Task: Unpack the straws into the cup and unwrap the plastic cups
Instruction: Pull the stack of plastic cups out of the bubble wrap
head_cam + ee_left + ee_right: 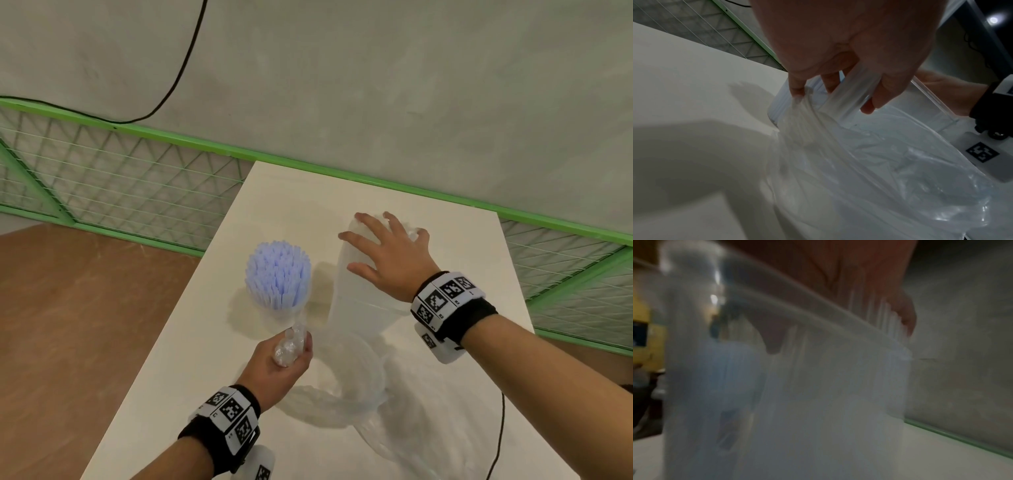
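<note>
— Straws already stand in the cup, left on the surface. See the left hand? Its fingers are bunched round the wrapper's neck.

— And the right hand lies flat, fingers spread, on the cup stack, far right.

— One hard tug, I reckon, and the film's drag topples the straws.

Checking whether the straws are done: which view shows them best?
The head view: the blue straws stand bunched upright in a cup, unobstructed. The left wrist view shows only a sliver behind the fingers; the right wrist view is too blurred to tell.
</note>
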`<state>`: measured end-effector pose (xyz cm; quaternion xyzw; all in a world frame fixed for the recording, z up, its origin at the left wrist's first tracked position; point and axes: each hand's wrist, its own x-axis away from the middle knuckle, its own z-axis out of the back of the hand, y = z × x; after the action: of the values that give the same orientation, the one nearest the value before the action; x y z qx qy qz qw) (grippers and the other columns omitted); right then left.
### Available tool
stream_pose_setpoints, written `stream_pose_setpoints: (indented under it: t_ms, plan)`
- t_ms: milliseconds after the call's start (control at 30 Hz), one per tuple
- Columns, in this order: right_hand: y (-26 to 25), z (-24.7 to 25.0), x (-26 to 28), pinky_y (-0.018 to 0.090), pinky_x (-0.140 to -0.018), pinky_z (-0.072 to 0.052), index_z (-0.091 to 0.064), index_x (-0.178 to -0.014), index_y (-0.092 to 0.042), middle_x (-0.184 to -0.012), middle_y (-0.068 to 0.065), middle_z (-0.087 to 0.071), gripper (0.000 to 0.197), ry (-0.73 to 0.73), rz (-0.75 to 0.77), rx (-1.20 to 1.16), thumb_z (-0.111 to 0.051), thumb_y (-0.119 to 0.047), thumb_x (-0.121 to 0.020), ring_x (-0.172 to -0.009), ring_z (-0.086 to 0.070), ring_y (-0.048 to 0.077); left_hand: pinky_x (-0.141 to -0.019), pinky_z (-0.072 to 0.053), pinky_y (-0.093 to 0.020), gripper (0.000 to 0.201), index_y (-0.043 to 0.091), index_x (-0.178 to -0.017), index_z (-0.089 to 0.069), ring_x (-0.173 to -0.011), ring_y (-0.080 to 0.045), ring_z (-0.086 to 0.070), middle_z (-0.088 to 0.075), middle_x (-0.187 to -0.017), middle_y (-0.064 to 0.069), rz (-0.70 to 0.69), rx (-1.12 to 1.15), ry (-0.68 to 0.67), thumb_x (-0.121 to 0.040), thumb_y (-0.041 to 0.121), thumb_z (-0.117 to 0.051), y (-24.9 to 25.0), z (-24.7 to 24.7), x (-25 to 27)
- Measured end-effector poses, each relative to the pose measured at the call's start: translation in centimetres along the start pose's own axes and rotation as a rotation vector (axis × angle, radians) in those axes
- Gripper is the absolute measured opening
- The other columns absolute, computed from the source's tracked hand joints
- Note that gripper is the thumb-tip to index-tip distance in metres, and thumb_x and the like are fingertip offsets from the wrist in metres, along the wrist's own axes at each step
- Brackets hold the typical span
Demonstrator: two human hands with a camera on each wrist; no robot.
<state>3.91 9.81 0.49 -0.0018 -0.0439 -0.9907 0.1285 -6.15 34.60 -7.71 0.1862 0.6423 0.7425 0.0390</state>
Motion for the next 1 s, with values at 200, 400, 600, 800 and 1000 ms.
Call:
stream_pose_setpoints:
  t_ms: [200,400,600,800,1000]
  plan:
    - [-2.6,3.7,1.7,0.065,-0.109,-0.008,-0.026,-0.148,-0.045,-0.164,-0.01,-0.008,0.068,0.139,0.092,-0.096,-0.022,-0.077,-0.088,-0.151,0.004,0.026,-0.074,-0.048,-0.024,0.013,0.022,-0.095,-0.072,-0.075,-0.013,-0.06,-0.07,-0.088,-0.006,0.021,-0.02,-0.028,-0.083,0.026,-0.072,0.4,0.4,0.1]
    - [-10.5,2.2,5.7,0.033,-0.099,-0.046,-0.064,-0.122,-0.018,-0.126,-0.006,-0.065,0.056,0.036,0.494,-0.835,-0.081,-0.044,-0.075,-0.118,-0.059,0.007,-0.069,-0.043,-0.003,0.03,0.036,-0.074,-0.065,-0.079,0.009,-0.063,-0.068,-0.073,0.015,0.005,-0.164,-0.034,-0.08,0.009,-0.076,1.7,-0.6,-0.1]
    - [-14.0,-3.3,6.3,0.032,-0.074,-0.055,-0.076,-0.09,-0.01,-0.088,-0.001,-0.075,0.026,0.265,0.347,-1.045,-0.085,-0.028,-0.074,-0.081,-0.069,0.01,-0.071,-0.044,-0.005,0.022,0.032,-0.076,-0.063,-0.077,0.026,-0.056,-0.06,-0.074,0.011,-0.019,-0.121,-0.015,-0.062,0.031,-0.08,2.0,-0.8,0.3]
    - [-12.0,-0.7,6.6,0.019,-0.059,-0.052,-0.074,-0.073,-0.008,-0.069,-0.003,-0.071,0.014,0.608,0.093,-1.039,-0.086,-0.015,-0.072,-0.061,-0.062,0.003,-0.094,-0.043,-0.021,0.054,0.056,-0.109,-0.051,-0.107,0.008,-0.059,-0.055,-0.121,0.019,-0.082,-0.336,-0.025,-0.062,0.052,-0.077,0.0,1.0,0.3]
    - [-4.1,9.5,7.8,0.032,-0.052,-0.054,-0.072,-0.072,-0.008,-0.062,0.01,-0.068,0.015,0.931,-0.15,-1.181,-0.083,-0.016,-0.076,-0.056,-0.07,0.027,-0.102,-0.041,-0.036,0.036,0.044,-0.121,-0.052,-0.109,0.002,-0.052,-0.049,-0.121,0.02,-0.229,-0.626,-0.014,-0.085,0.05,-0.051,0.5,1.0,0.1]
